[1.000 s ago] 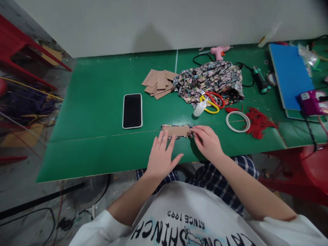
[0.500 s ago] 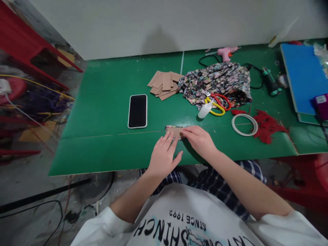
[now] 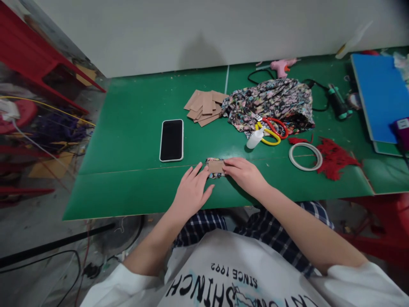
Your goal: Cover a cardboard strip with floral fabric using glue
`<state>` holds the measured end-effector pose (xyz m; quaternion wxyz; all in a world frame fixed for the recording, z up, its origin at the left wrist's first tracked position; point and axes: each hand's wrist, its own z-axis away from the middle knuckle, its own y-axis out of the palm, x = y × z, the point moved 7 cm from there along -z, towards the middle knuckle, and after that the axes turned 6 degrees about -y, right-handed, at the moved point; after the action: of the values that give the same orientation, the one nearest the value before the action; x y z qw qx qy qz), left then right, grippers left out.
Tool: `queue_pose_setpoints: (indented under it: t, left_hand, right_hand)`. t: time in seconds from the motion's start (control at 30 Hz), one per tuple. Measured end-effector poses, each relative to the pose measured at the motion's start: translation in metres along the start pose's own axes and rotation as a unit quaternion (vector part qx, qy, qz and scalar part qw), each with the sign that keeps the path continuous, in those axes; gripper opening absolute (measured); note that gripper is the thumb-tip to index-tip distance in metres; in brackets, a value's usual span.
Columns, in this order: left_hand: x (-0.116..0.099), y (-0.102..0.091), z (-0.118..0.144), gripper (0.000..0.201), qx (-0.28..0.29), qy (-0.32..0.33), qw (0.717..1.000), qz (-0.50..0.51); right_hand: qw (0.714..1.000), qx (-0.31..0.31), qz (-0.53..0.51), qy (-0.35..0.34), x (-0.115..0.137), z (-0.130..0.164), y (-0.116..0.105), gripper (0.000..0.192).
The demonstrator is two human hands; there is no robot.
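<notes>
Cardboard [image 3: 216, 166], a short strip, is laid flat near the front edge of the green bench [image 3: 128, 187], with patterned fabric [image 3: 216, 175] placed beneath it and shown along both of its long sides. The left hand [image 3: 191, 189] is held at the strip's left end, its back turned up, its fingers spread and its thumb set apart, so that grip is released; whether the strip is touched by its fingertips cannot be told. The right end is covered by the bent fingers of the right hand [image 3: 246, 175], which are drawn close together; whether the strip is pinched by that grip or only pressed cannot be told.

Beyond the left hand, a phone [image 3: 171, 140] is set face up, its dark screen framed by a pale edge. Farther back, a loose pile of brown pieces [image 3: 204, 106] is placed beside a crumpled heap of patterned cloth [image 3: 271, 96]. Scissors [image 3: 283, 126] with one red and one yellow handle are laid at the heap's near edge, partly hidden by a small white bottle [image 3: 254, 140]. To the right, a pale ring [image 3: 306, 169] is set just beside red scraps [image 3: 335, 160]. A pink glue gun [image 3: 280, 67] is placed behind the heap.
</notes>
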<state>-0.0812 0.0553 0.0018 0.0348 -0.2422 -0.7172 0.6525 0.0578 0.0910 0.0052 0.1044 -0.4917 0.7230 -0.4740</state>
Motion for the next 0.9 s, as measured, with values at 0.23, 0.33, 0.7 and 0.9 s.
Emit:
queue_pose_setpoints:
  t: [0.23, 0.33, 0.7, 0.9]
  left_hand:
    - [-0.004, -0.002, 0.0, 0.031, -0.013, 0.048, 0.998, -0.049]
    - [-0.006, -0.002, 0.0, 0.034, -0.017, 0.051, 0.997, -0.056]
    - [-0.017, -0.005, -0.014, 0.035, -0.017, 0.023, 0.998, -0.055]
    - [-0.038, 0.003, -0.025, 0.051, 0.002, 0.068, 0.997, -0.037]
  right_hand:
    - [0.999, 0.045, 0.014, -0.007, 0.0, 0.001, 0.001, 0.018]
    - [0.999, 0.037, 0.016, -0.011, 0.001, 0.002, -0.001, 0.018]
    - [1.0, 0.017, 0.006, 0.008, -0.002, 0.004, 0.002, 0.02]
    - [0.991, -0.089, 0.006, 0.095, -0.014, 0.011, -0.049, 0.022]
